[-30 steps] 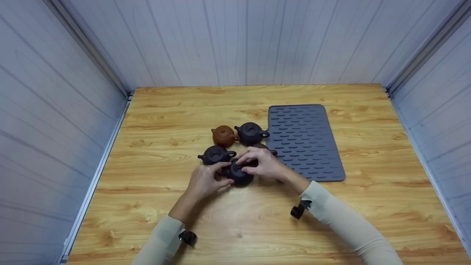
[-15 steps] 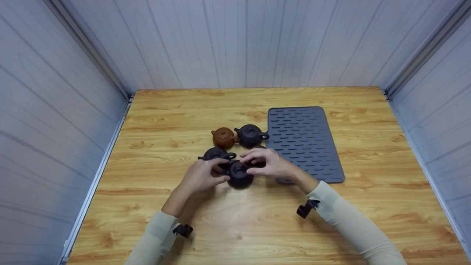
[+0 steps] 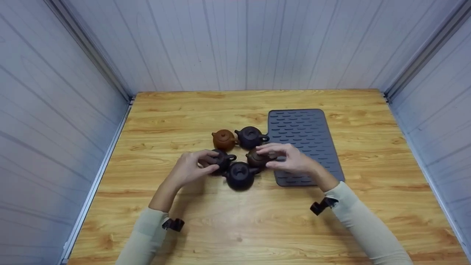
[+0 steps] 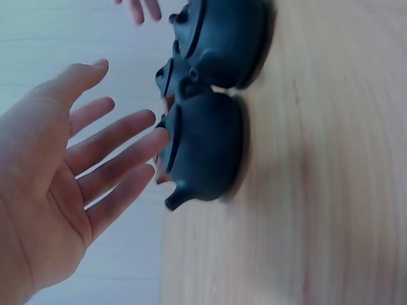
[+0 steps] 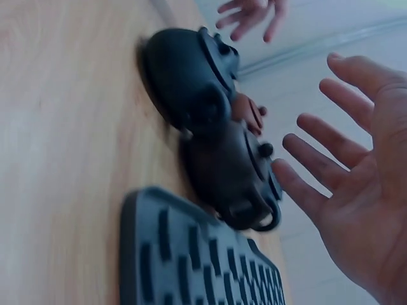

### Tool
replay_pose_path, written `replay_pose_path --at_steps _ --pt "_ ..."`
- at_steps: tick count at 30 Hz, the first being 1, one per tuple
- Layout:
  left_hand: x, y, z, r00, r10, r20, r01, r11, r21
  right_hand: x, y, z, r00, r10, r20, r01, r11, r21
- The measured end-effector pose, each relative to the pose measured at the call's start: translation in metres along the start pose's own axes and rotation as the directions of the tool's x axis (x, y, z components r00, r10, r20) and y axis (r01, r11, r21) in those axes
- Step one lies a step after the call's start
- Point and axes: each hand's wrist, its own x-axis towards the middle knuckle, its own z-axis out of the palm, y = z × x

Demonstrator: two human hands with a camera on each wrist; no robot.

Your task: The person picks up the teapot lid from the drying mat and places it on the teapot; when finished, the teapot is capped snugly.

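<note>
Several small teapots stand close together in a rough ring in the head view. The nearest is a black teapot (image 3: 240, 177), with its lid on. My left hand (image 3: 187, 167) hovers over the left dark teapot (image 3: 222, 161), fingers extended; the left wrist view shows the palm holding nothing. Over the brown teapot (image 3: 254, 158) at the right is my right hand (image 3: 290, 159), which partly hides it. In the right wrist view its spread fingers (image 5: 318, 162) are apart from that pot. Behind them sit a reddish-brown teapot (image 3: 222, 139) and another dark teapot (image 3: 250, 137).
A grey ribbed mat (image 3: 300, 129) lies right of the teapots, its left edge close to the handles. Beneath everything is a wood-grain table (image 3: 176, 121). Pale panel walls (image 3: 235, 44) enclose its back and sides.
Both hands have drawn away from the front black teapot, the left hand leftward and the right hand rightward. The right fingers have left its lid, and the pot stays in place.
</note>
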Motion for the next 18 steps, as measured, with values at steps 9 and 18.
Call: replay_pose_path --at_steps 9,18 --pt "-0.008 -0.017 -0.022 0.999 -0.038 -0.031 0.036 0.998 -0.051 -0.031 0.012 -0.033 0.999 0.005 -0.052 -0.005 1.0 -0.009" --pt "-0.023 -0.042 -0.044 0.987 -0.052 0.154 0.07 0.991 -0.114 -0.065 0.027 -0.057 0.986 0.062 -0.156 -0.058 0.998 0.034"
